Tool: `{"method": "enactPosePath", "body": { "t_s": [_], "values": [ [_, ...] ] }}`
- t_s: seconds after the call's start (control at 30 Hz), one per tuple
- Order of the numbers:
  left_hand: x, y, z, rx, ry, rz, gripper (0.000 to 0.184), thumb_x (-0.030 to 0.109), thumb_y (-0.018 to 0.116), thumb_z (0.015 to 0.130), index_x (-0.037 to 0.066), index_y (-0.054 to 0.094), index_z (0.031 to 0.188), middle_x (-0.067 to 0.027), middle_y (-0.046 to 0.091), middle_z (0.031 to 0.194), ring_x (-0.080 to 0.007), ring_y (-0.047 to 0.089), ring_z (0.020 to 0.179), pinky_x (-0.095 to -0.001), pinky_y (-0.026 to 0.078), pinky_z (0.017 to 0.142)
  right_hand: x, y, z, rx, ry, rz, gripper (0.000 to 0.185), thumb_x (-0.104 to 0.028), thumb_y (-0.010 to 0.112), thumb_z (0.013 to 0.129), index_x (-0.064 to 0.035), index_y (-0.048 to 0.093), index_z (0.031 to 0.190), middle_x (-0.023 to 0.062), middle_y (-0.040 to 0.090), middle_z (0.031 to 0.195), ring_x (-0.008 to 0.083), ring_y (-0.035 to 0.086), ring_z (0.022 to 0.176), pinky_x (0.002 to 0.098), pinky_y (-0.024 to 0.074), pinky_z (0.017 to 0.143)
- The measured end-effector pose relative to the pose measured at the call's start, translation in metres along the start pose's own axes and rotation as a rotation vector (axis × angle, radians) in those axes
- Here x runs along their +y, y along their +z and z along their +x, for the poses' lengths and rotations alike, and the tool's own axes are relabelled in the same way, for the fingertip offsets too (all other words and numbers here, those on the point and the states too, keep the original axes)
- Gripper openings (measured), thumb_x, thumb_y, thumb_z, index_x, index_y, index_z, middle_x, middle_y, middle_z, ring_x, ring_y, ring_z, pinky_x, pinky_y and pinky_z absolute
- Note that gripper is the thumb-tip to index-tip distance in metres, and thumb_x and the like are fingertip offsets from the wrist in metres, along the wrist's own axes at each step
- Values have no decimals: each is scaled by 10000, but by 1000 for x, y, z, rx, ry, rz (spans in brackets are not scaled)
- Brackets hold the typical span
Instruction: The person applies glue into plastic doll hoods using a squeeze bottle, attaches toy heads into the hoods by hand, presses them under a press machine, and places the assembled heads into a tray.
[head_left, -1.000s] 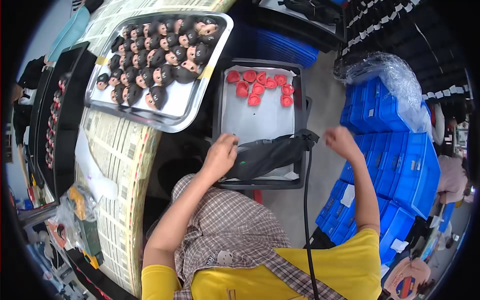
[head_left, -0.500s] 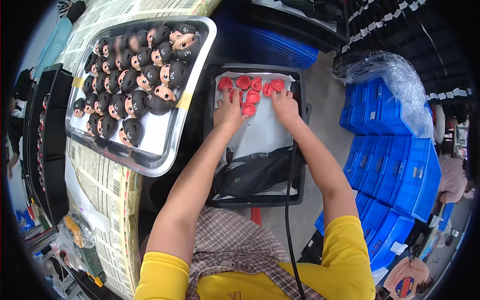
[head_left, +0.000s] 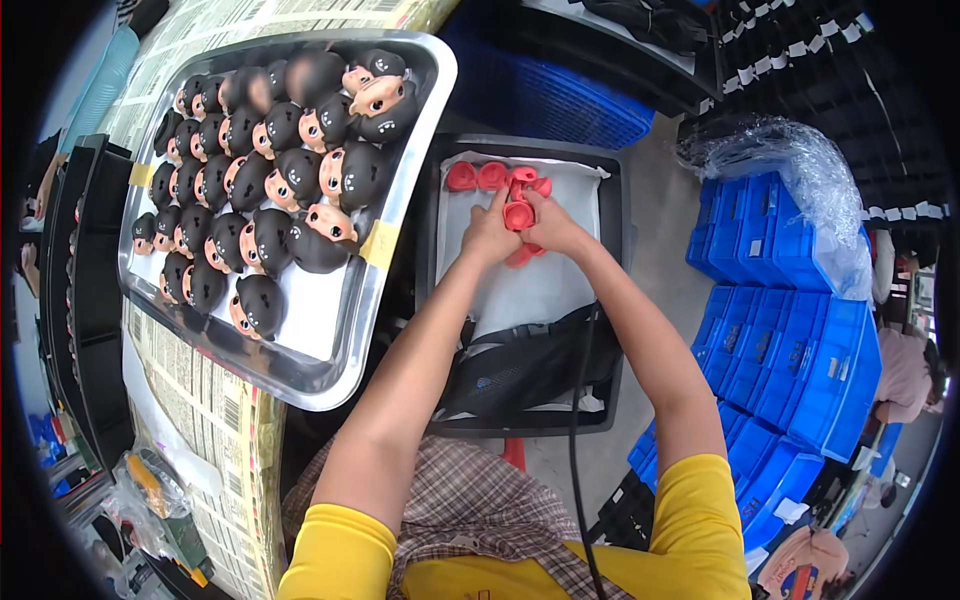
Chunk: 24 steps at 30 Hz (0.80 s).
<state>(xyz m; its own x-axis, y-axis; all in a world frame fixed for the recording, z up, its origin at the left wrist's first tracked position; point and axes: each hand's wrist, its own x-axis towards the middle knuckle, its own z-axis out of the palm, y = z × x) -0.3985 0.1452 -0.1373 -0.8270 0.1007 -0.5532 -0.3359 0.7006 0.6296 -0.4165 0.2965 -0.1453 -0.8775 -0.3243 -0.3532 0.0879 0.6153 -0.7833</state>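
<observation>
Several small red cup-shaped pieces (head_left: 491, 177) lie on a white sheet (head_left: 500, 296) in a black tray (head_left: 617, 330). My left hand (head_left: 490, 236) reaches into the group from the left, its fingers closed against a red piece. From the other side, my right hand (head_left: 553, 226) closes its thumb and fingers on the same cluster. One round red cup (head_left: 519, 215) sits between the two hands, its hollow side toward me. Other red pieces show just beyond my fingertips and below the hands. My fingers partly hide the exact grip.
At left, a metal tray (head_left: 345, 385) holds many black-haired doll heads (head_left: 258, 305). Black fabric (head_left: 515, 365) lies in the near part of the black tray, with a dark cable (head_left: 575, 450) hanging across. Blue bins (head_left: 800, 350) are stacked at right, plastic wrap (head_left: 790, 180) over them.
My hands have come together, the right one moving left. The red pieces near them are now bunched between the hands. The view has shifted slightly.
</observation>
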Motion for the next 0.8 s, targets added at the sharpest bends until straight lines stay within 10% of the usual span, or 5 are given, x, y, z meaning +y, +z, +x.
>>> {"method": "enactPosePath", "body": {
  "t_s": [0.1, 0.2, 0.23, 0.5, 0.8],
  "values": [
    [-29, 2, 7, -140, 72, -525, 892, 189, 682, 688, 220, 267, 1477, -197, 367, 1421, -330, 529, 1173, -439, 455, 933, -42, 1, -17, -132, 259, 472, 416, -60, 635, 717, 16, 571, 1120, 103, 646, 940, 204, 660, 783, 344, 534, 608],
    [-11, -20, -39, -291, -196, -1229, 773, 338, 646, 755, 198, 342, 1451, -134, 464, 1363, -287, 497, 1193, -530, 397, 927, -44, 14, -23, -37, 136, 331, 342, -80, 594, 733, 0, 574, 1064, 144, 650, 854, 260, 674, 705, 368, 554, 484],
    [-9, -18, -45, -271, -215, -1259, 652, 513, 580, 823, 201, 442, 1380, -84, 526, 1304, -262, 508, 1156, -584, 361, 899, -51, 12, -28, -30, 123, 235, 319, -81, 585, 734, 5, 582, 1040, 158, 654, 835, 271, 675, 708, 376, 551, 510],
    [-26, -5, -68, -416, -149, -1506, 469, 485, 594, 876, 186, 520, 1229, -64, 570, 1200, -232, 555, 1067, -468, 429, 867, -88, -3, -66, -216, -153, -327, 267, -88, 614, 673, 32, 632, 912, 239, 654, 822, 390, 651, 771, 415, 519, 718],
    [-44, -14, -132, -613, -12, -1583, 533, 418, 602, 869, 118, 473, 1291, -134, 520, 1290, -337, 537, 1162, -591, 429, 942, -104, -21, -110, -518, -231, 225, 566, -37, 680, 745, 6, 507, 1282, 169, 635, 1048, 220, 614, 961, 317, 481, 864]
  ]
}}
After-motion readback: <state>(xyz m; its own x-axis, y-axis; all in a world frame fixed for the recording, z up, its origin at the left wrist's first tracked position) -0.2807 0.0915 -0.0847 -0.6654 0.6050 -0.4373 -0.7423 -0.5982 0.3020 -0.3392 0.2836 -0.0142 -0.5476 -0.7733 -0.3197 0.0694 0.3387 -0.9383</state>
